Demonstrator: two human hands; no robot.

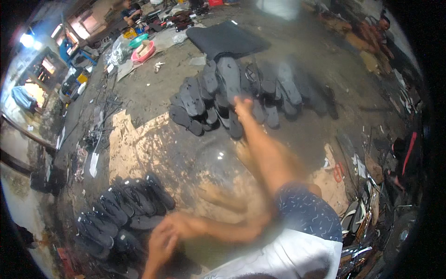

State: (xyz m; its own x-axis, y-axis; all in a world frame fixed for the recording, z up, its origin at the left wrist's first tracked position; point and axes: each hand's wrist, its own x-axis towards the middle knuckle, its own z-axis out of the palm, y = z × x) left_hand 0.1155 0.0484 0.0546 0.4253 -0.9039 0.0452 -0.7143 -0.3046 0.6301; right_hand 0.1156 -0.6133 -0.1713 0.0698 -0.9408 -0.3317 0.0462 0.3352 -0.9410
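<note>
Right hand (242, 106) stretched far forward, blurred, touching dark sandal soles heap (241, 88) at its near edge; cannot tell whether fingers grip anything. Left hand (162, 242) low, near body, fingers loosely curled, apparently empty, just beside neat sandal rows (121, 209) with straps fitted. Judgement: part of work done, rows finished at near left, large heap of soles left ahead on concrete floor (153, 93).

No labels, signs or screens showed; only a crumpled clear plastic bag (119, 50) lay far left beside a pink basin (144, 52).
</note>
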